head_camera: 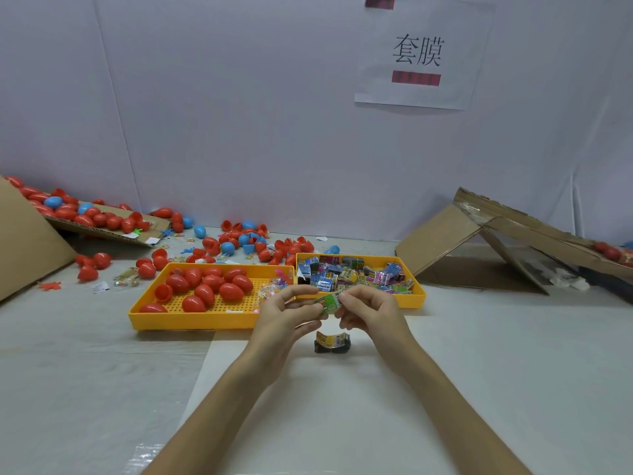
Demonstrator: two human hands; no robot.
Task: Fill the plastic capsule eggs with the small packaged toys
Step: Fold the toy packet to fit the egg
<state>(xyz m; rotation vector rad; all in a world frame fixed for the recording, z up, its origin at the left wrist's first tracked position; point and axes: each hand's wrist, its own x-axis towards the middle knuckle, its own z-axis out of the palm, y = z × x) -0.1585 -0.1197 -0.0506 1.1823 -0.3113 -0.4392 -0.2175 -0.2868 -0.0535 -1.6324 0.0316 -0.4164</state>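
Observation:
My left hand [286, 311] and my right hand [368, 310] together pinch a small green packaged toy [329, 303] just above the table, in front of the trays. A black and yellow packet [332, 342] lies on the table right below my hands. The left yellow tray [161, 317] holds several red capsule eggs [205, 284] and a few clear toy bags. The right yellow tray [416, 298] is filled with several colourful small packets [352, 274].
Loose red and blue egg halves [246, 241] are scattered behind the trays and on a cardboard flap [102, 228] at the left. Folded cardboard [479, 241] leans at the right. A white partition with a paper sign [418, 53] closes the back.

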